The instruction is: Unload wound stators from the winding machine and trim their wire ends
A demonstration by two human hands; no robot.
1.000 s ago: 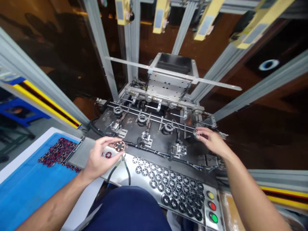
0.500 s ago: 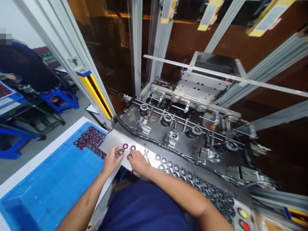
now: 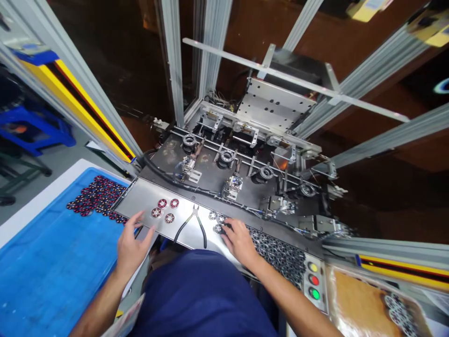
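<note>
My left hand (image 3: 133,243) is open above the tray's near edge, thumb and fingers apart and nothing between them. Just beyond it, several small round cores with red and copper-coloured windings (image 3: 162,203) lie on the metal tray (image 3: 135,199). My right hand (image 3: 240,241) reaches over the grey slotted rings (image 3: 259,238), its bent fingers and thumb around one dark grey ring that they partly hide. A few lighter grey rings (image 3: 213,215) lie beside its fingertips. Between my hands, pliers with dark handles (image 3: 195,211) rest with handles spread.
A blue bin (image 3: 63,262) at left holds many red-wound cores (image 3: 100,194). Behind the tray stands a machine bed with round fixtures (image 3: 227,158). A button panel (image 3: 315,281) and a plastic-lined box (image 3: 361,299) are at right. A yellow light barrier (image 3: 77,98) rises at left.
Both hands have left the wound cores, which now lie on the tray. My left hand drew back leftward and opened; my right moved right to the grey rings. The view shifted right.
</note>
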